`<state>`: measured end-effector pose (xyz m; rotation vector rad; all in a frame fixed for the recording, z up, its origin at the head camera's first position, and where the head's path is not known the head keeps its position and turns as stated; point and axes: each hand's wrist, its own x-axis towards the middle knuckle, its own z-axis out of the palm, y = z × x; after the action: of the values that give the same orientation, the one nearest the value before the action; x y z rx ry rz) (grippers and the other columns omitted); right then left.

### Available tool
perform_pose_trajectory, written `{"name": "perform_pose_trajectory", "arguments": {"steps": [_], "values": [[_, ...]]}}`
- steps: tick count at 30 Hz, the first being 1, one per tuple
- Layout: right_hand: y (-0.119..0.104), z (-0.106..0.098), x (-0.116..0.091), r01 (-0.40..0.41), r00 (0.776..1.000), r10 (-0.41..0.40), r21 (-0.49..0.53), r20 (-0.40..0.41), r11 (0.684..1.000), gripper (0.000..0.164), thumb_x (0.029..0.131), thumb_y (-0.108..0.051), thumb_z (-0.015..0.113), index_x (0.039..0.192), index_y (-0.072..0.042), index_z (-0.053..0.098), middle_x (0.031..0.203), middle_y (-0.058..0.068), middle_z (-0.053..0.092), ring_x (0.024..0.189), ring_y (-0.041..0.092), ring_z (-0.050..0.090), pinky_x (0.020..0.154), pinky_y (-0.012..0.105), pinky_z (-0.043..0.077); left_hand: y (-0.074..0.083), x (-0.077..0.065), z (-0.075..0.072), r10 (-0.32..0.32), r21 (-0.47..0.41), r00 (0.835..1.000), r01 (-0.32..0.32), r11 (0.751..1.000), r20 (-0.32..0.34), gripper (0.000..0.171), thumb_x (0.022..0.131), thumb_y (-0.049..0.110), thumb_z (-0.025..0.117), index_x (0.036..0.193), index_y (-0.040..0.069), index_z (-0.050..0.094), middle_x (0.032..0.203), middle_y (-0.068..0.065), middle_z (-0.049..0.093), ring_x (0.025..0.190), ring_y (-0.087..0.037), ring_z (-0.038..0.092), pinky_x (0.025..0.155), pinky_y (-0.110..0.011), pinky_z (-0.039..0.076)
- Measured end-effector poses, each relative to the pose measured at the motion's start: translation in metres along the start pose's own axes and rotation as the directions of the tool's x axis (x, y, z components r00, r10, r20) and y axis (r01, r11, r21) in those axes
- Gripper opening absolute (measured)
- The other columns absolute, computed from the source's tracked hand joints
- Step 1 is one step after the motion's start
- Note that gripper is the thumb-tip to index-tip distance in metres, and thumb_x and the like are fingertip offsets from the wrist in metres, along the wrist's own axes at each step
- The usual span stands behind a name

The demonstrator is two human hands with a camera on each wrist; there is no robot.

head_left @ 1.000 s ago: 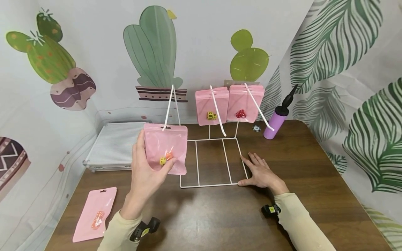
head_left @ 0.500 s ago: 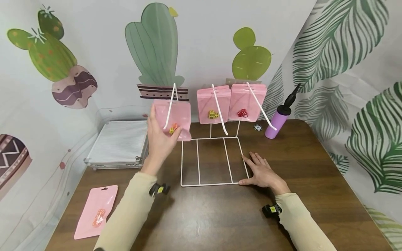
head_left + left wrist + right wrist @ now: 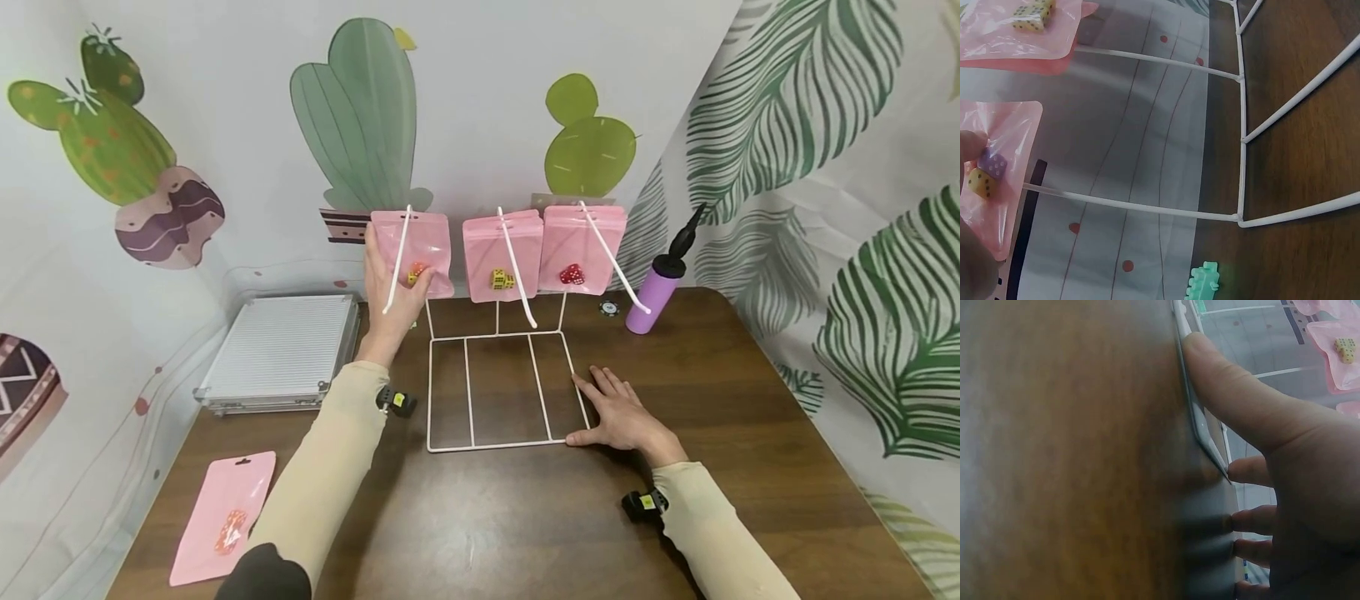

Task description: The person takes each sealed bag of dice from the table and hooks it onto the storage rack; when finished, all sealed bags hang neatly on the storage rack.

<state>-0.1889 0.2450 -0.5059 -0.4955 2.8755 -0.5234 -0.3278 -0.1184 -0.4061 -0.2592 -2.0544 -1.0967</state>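
Observation:
My left hand (image 3: 396,323) pinches a pink pouch (image 3: 437,240) with dice showing through it, thumb on the front. The pouch is at the back end of the left hook (image 3: 396,265), which juts forward from its top slot. In the left wrist view the thumb presses the pouch (image 3: 1007,215) beside a yellow die (image 3: 982,184) and a purple one. The hook belongs to a white wire rack (image 3: 510,336). My right hand (image 3: 626,419) rests on the table with spread fingers, thumb and index finger touching the rack base's right front corner.
More pink pouches hang on the middle (image 3: 480,250) and right hooks (image 3: 600,242). Another pouch (image 3: 213,504) lies at front left. A silver case (image 3: 281,342), a purple pump (image 3: 651,296), a poker chip (image 3: 609,308) and a green toy piece (image 3: 1202,281) are also around the rack.
My left hand has carried the pouch up and back along the left hook, from its front tip to its rear end. The right hand stays at the rack's corner.

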Motion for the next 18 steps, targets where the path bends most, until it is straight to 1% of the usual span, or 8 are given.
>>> {"name": "perform_pose_trajectory", "arguments": {"steps": [3, 5, 7, 10, 13, 18], "values": [[0.000, 0.000, 0.000, -0.004, 1.000, 0.004, -0.008, -0.005, 1.000, 0.112, 0.068, -0.067, 0.075, 0.153, -0.009, 0.031, 0.157, 0.031, 0.019, 0.144, 0.050, 0.015, 0.112, 0.069, 0.016, 0.000, 0.000, 0.000, -0.011, -0.003, 1.000, 0.011, 1.000, 0.005, 0.111, 0.074, 0.027, 0.085, 0.155, 0.004, 0.012, 0.159, -0.013, 0.024, 0.146, -0.022, 0.025, 0.120, -0.037, 0.023], [0.000, 0.000, 0.001, -0.004, 1.000, 0.004, -0.008, -0.004, 1.000, 0.112, 0.068, -0.067, 0.075, 0.153, -0.008, 0.031, 0.156, 0.031, 0.019, 0.144, 0.050, 0.014, 0.112, 0.069, 0.015, 0.000, -0.002, 0.000, -0.017, 0.006, 1.000, 0.017, 1.000, 0.002, 0.113, 0.073, 0.031, 0.086, 0.155, 0.005, 0.011, 0.156, -0.017, 0.027, 0.143, -0.026, 0.028, 0.119, -0.041, 0.027], [0.000, 0.000, 0.001, -0.002, 1.000, 0.002, -0.007, 0.000, 1.000, 0.112, 0.068, -0.067, 0.075, 0.153, -0.008, 0.031, 0.156, 0.031, 0.018, 0.144, 0.050, 0.014, 0.112, 0.070, 0.015, 0.001, -0.005, -0.001, -0.022, 0.026, 1.000, 0.022, 0.999, -0.012, 0.118, 0.071, 0.036, 0.087, 0.155, 0.005, 0.010, 0.151, -0.022, 0.028, 0.140, -0.030, 0.029, 0.117, -0.045, 0.029], [-0.001, 0.000, 0.001, 0.000, 1.000, 0.000, -0.006, 0.003, 1.000, 0.112, 0.069, -0.066, 0.075, 0.153, -0.008, 0.030, 0.156, 0.031, 0.018, 0.143, 0.050, 0.014, 0.112, 0.070, 0.015, 0.003, -0.009, -0.004, -0.018, 0.056, 0.999, 0.020, 0.998, -0.041, 0.125, 0.067, 0.042, 0.088, 0.155, 0.003, 0.009, 0.146, -0.026, 0.027, 0.138, -0.033, 0.026, 0.116, -0.048, 0.028], [-0.001, -0.001, 0.000, -0.004, 1.000, 0.004, -0.002, 0.004, 1.000, 0.111, 0.069, -0.065, 0.076, 0.153, -0.008, 0.031, 0.157, 0.031, 0.018, 0.144, 0.050, 0.014, 0.112, 0.069, 0.015, 0.006, -0.011, -0.007, -0.004, 0.060, 0.999, 0.007, 0.998, -0.051, 0.128, 0.065, 0.041, 0.090, 0.155, 0.000, 0.009, 0.149, -0.026, 0.022, 0.141, -0.032, 0.020, 0.118, -0.049, 0.024], [-0.001, -0.001, 0.000, -0.004, 1.000, 0.004, 0.000, 0.001, 1.000, 0.111, 0.069, -0.064, 0.076, 0.153, -0.007, 0.031, 0.156, 0.031, 0.018, 0.144, 0.050, 0.014, 0.112, 0.069, 0.015, 0.011, -0.014, -0.015, 0.000, 0.041, 1.000, 0.000, 0.999, -0.017, 0.124, 0.065, 0.034, 0.090, 0.155, 0.000, 0.011, 0.151, -0.025, 0.022, 0.142, -0.032, 0.021, 0.117, -0.053, 0.026]]}}
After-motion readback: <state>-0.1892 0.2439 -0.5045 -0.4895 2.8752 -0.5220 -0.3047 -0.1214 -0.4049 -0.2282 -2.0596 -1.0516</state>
